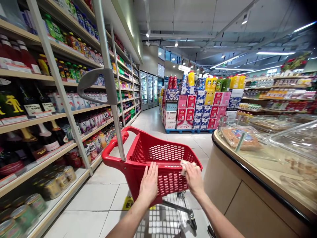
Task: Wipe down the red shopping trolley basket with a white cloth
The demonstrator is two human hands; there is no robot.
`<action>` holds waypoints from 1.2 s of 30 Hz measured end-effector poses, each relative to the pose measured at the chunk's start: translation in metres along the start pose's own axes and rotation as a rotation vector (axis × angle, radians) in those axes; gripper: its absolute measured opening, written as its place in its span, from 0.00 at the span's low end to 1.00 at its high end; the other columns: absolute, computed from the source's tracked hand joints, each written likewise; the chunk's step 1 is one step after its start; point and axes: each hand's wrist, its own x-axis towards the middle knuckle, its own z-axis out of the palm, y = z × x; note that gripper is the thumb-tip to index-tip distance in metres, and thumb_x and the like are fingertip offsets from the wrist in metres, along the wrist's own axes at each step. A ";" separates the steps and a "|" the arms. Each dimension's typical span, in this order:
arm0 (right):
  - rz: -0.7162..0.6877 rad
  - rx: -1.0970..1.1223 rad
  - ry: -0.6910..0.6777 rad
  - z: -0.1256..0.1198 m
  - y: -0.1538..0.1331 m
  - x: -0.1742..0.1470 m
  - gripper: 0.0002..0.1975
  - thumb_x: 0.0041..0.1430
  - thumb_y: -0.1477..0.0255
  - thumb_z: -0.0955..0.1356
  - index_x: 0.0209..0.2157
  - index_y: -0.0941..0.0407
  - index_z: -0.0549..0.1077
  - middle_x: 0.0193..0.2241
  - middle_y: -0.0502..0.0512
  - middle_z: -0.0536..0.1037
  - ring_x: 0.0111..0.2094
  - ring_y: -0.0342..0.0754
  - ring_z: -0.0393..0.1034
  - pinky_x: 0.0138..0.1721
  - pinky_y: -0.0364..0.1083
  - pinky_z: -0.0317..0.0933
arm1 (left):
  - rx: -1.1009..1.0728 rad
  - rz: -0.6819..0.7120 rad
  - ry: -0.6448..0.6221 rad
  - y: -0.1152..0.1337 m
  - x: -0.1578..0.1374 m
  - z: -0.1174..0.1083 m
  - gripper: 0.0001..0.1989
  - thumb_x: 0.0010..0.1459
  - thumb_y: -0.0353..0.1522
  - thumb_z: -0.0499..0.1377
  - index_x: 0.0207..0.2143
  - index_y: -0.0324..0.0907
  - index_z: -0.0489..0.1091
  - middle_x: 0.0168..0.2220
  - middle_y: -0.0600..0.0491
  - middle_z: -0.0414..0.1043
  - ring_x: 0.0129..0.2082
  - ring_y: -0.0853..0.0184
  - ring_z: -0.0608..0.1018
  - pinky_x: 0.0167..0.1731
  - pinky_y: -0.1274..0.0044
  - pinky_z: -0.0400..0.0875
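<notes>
A red plastic shopping cart (138,172) stands in front of me, its upper basket bare inside where I can see. My left hand (150,181) lies flat against the near side of the basket, fingers stretched toward the rim. Farther right, my right hand (194,177) is closed on a crumpled whitish cloth (183,167), which presses on the rim near the cart's front end. The cart's red handle (109,152) is at the left, and a grey metal pole (112,115) with a grey plastic hook (99,86) rises beside it.
Shelves (56,115) of bottles and cans line the left. A curved counter (230,175) with clear covers is close on the right. Ahead stands a stack of drink cartons (190,112) on a blue pallet (178,131). Tiled floor (99,195) runs between; fridges (148,87) are at the back.
</notes>
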 end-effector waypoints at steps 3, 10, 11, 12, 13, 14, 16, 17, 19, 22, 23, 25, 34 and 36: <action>0.151 -0.030 -0.015 0.000 0.019 0.001 0.22 0.58 0.72 0.52 0.49 0.60 0.66 0.50 0.61 0.67 0.53 0.53 0.56 0.51 0.55 0.49 | -0.016 -0.017 -0.011 0.001 0.001 0.001 0.32 0.48 0.27 0.47 0.58 0.30 0.48 0.61 0.44 0.44 0.61 0.61 0.45 0.58 0.67 0.42; 0.031 0.006 -0.092 -0.004 0.027 0.004 0.21 0.58 0.70 0.54 0.51 0.57 0.64 0.50 0.58 0.67 0.53 0.52 0.56 0.52 0.55 0.49 | -0.100 -0.034 -0.011 0.006 0.008 0.007 0.32 0.46 0.24 0.46 0.57 0.29 0.50 0.60 0.43 0.48 0.61 0.62 0.46 0.58 0.69 0.44; 0.076 -0.011 -0.107 -0.006 0.030 0.005 0.20 0.58 0.70 0.54 0.50 0.57 0.64 0.50 0.59 0.68 0.52 0.53 0.57 0.51 0.56 0.49 | -0.105 -0.023 -0.007 0.006 0.008 0.008 0.32 0.46 0.24 0.46 0.57 0.30 0.50 0.60 0.44 0.48 0.61 0.63 0.46 0.58 0.69 0.44; 0.121 -0.027 -0.115 -0.008 0.030 0.006 0.20 0.58 0.71 0.54 0.49 0.58 0.65 0.48 0.60 0.69 0.51 0.54 0.58 0.50 0.57 0.49 | -0.112 -0.018 -0.005 0.006 0.007 0.009 0.33 0.45 0.24 0.46 0.57 0.30 0.49 0.60 0.45 0.47 0.61 0.63 0.46 0.58 0.69 0.45; 0.152 -0.038 -0.117 -0.009 0.028 0.007 0.20 0.58 0.71 0.54 0.48 0.60 0.66 0.47 0.61 0.70 0.50 0.54 0.59 0.50 0.56 0.50 | -0.120 -0.023 -0.003 0.006 0.007 0.011 0.33 0.45 0.24 0.46 0.57 0.30 0.49 0.61 0.45 0.47 0.61 0.63 0.45 0.58 0.69 0.45; 0.158 -0.041 -0.117 -0.009 0.024 0.007 0.20 0.58 0.71 0.54 0.48 0.61 0.66 0.47 0.62 0.70 0.50 0.54 0.60 0.50 0.55 0.51 | -0.128 -0.038 -0.003 0.006 0.007 0.011 0.34 0.44 0.25 0.47 0.57 0.30 0.49 0.61 0.44 0.47 0.61 0.62 0.45 0.59 0.68 0.44; 0.083 -0.021 -0.119 -0.008 0.008 0.008 0.21 0.58 0.70 0.54 0.49 0.60 0.66 0.48 0.60 0.69 0.51 0.51 0.58 0.52 0.52 0.50 | -0.136 -0.072 0.000 0.007 0.006 0.013 0.34 0.43 0.25 0.48 0.57 0.29 0.49 0.61 0.43 0.47 0.61 0.61 0.45 0.59 0.67 0.44; 0.032 -0.005 -0.119 -0.007 0.001 0.008 0.21 0.58 0.70 0.54 0.50 0.60 0.65 0.50 0.59 0.67 0.53 0.50 0.57 0.52 0.50 0.49 | -0.134 -0.074 0.002 0.008 0.006 0.013 0.35 0.43 0.25 0.48 0.57 0.29 0.49 0.61 0.43 0.46 0.61 0.60 0.45 0.59 0.67 0.44; -0.047 0.024 -0.114 -0.006 -0.007 0.006 0.21 0.58 0.70 0.54 0.52 0.58 0.63 0.53 0.57 0.65 0.55 0.49 0.54 0.54 0.50 0.48 | -0.112 -0.052 0.003 0.007 0.005 0.012 0.34 0.44 0.25 0.47 0.57 0.29 0.48 0.61 0.43 0.46 0.61 0.61 0.45 0.59 0.67 0.44; 0.027 0.017 -0.083 -0.005 0.001 0.002 0.21 0.58 0.71 0.54 0.51 0.59 0.64 0.51 0.59 0.66 0.54 0.52 0.55 0.53 0.54 0.49 | -0.070 -0.004 -0.002 0.006 0.003 0.011 0.33 0.47 0.25 0.46 0.58 0.31 0.47 0.61 0.44 0.45 0.61 0.62 0.45 0.58 0.68 0.44; 0.084 0.002 -0.069 -0.005 0.003 0.001 0.21 0.58 0.71 0.54 0.50 0.60 0.65 0.50 0.61 0.67 0.53 0.53 0.56 0.52 0.55 0.50 | -0.062 0.001 -0.004 0.007 0.002 0.011 0.32 0.47 0.26 0.46 0.58 0.31 0.47 0.61 0.44 0.44 0.61 0.62 0.44 0.58 0.68 0.43; 0.123 -0.002 -0.047 -0.004 -0.001 0.001 0.22 0.58 0.71 0.54 0.49 0.62 0.66 0.50 0.63 0.67 0.53 0.54 0.57 0.52 0.55 0.50 | -0.044 -0.012 -0.002 0.010 0.002 0.010 0.32 0.48 0.26 0.46 0.58 0.30 0.47 0.61 0.44 0.44 0.61 0.61 0.44 0.58 0.68 0.43; 0.028 0.054 0.009 0.004 -0.005 -0.004 0.22 0.58 0.70 0.53 0.50 0.58 0.65 0.50 0.59 0.67 0.54 0.53 0.55 0.53 0.56 0.49 | -0.012 -0.071 -0.018 -0.012 -0.003 -0.010 0.33 0.47 0.27 0.47 0.58 0.30 0.48 0.61 0.44 0.43 0.61 0.61 0.44 0.58 0.65 0.40; 0.092 0.042 0.056 0.009 -0.003 -0.004 0.23 0.58 0.70 0.52 0.49 0.62 0.66 0.49 0.63 0.68 0.54 0.54 0.56 0.52 0.56 0.50 | 0.005 -0.097 -0.020 -0.017 -0.004 -0.012 0.33 0.47 0.27 0.47 0.57 0.29 0.48 0.61 0.43 0.44 0.61 0.60 0.45 0.59 0.65 0.39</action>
